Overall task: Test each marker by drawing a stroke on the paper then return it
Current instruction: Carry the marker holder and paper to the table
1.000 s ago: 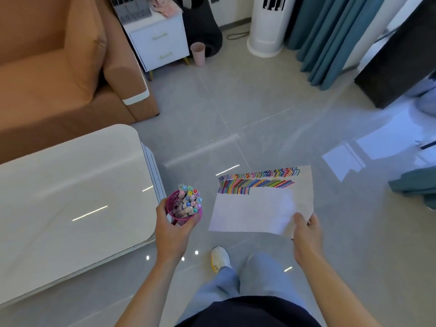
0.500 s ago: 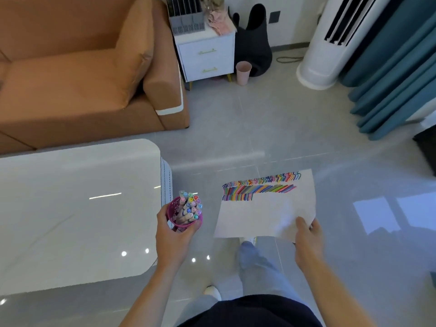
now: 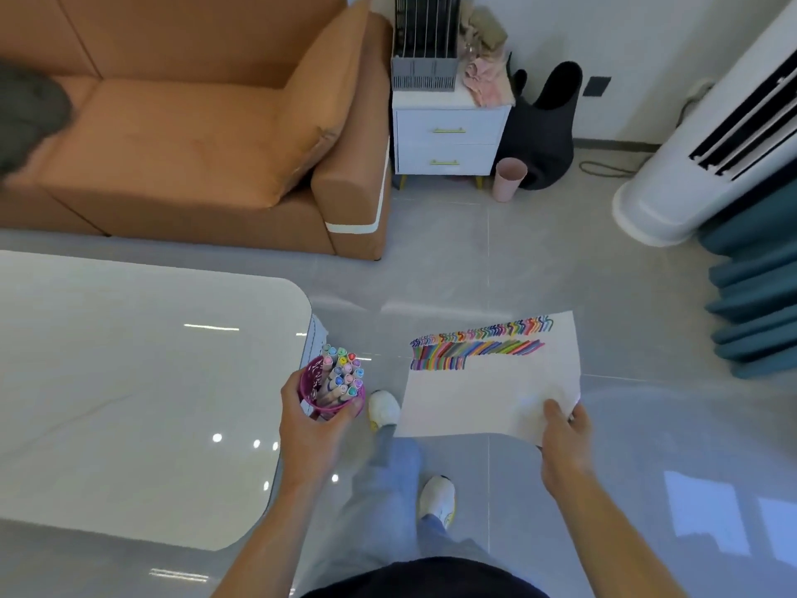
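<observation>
Standing on the grey floor point(image 3: 474, 261) just off the right edge of the white bench point(image 3: 129, 381), a person is holding both things up in the air. The left hand point(image 3: 308, 429) is wrapping its fingers round a pink cup point(image 3: 317, 384) packed with markers point(image 3: 343, 373), caps up, just beside the bench's right edge. The right hand point(image 3: 565, 442) is pinching the near-right corner of the paper point(image 3: 483, 403), thumb on top. Rows of coloured strokes point(image 3: 478, 347) are running along the sheet's far edge.
</observation>
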